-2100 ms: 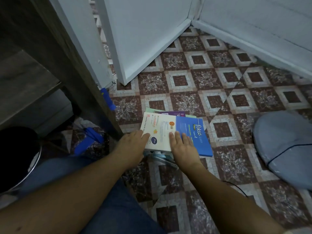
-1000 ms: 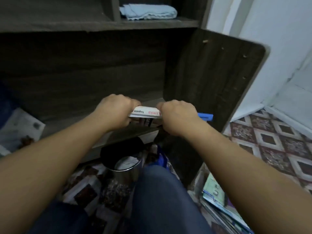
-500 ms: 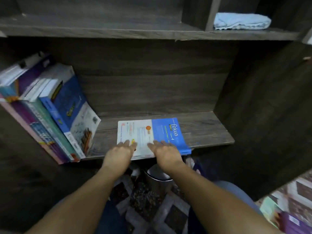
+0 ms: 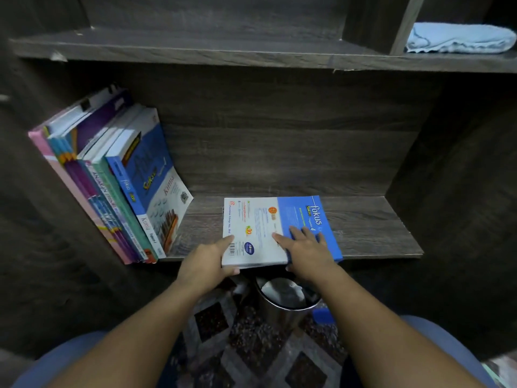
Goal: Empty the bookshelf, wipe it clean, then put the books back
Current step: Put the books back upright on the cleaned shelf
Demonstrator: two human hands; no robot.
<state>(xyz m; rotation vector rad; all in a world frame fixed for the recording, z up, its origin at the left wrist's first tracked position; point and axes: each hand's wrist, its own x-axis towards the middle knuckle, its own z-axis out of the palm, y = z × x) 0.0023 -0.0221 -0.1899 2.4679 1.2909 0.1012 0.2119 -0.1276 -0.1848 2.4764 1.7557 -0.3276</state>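
Head view: my left hand [image 4: 208, 266] grips the flat book stack [image 4: 277, 231] at its near corner – my right hand [image 4: 309, 249] lies open on top, mid-frame on the shelf [image 4: 375, 231]. The stack hangs over the shelf's edge, so it could slip into the bin [image 4: 285, 299] below.

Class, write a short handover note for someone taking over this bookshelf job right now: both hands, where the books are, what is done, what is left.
Left hand: grips the near left corner of the blue and white book.
Right hand: lies flat on its cover, fingers spread.
The book lies flat on the lower shelf, its near edge at the shelf's front edge.
Done: a row of books leans at the shelf's left end; a folded cloth sits on the upper shelf.
Left: probably stand this book beside the row. No other books show in this view.
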